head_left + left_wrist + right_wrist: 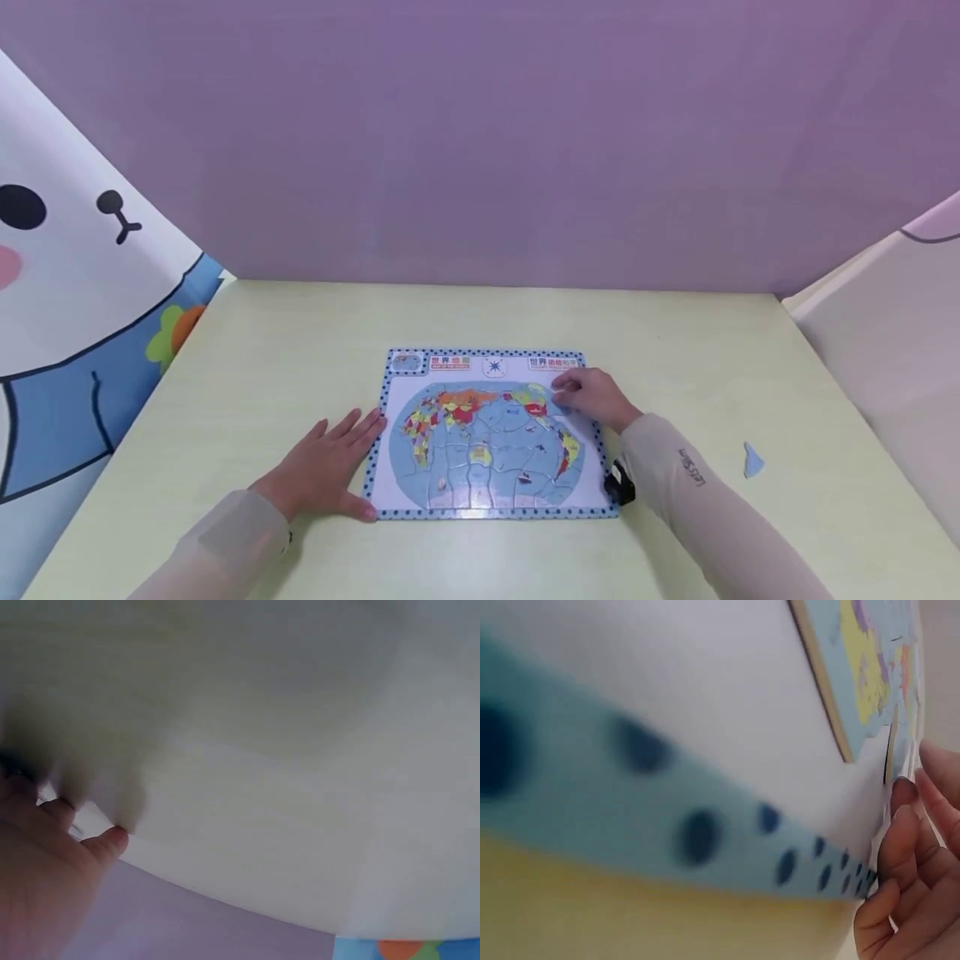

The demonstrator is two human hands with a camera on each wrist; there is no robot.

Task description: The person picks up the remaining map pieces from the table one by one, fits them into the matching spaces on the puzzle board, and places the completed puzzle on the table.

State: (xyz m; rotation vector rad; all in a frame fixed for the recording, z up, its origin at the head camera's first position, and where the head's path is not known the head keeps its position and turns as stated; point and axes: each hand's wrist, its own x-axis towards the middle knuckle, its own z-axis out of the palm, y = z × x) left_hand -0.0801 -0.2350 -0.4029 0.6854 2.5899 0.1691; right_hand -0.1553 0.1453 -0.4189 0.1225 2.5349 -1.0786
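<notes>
A world map jigsaw puzzle with a blue dotted border lies flat on the table, most of its pieces fitted. My left hand lies spread at the board's left edge, fingertips and thumb touching the border. Over the upper right of the map, my right hand has thumb and fingers brought together. In the right wrist view its curled fingers pinch a thin puzzle piece at the map's edge, mostly hidden by them. Bare white backing shows beside it. One loose light blue piece lies on the table, right of my right forearm.
The pale table reaches back to a purple backdrop. A cartoon-printed cloth hangs along the left side and a whitish one along the right. A black wrist device sits by the board's right edge.
</notes>
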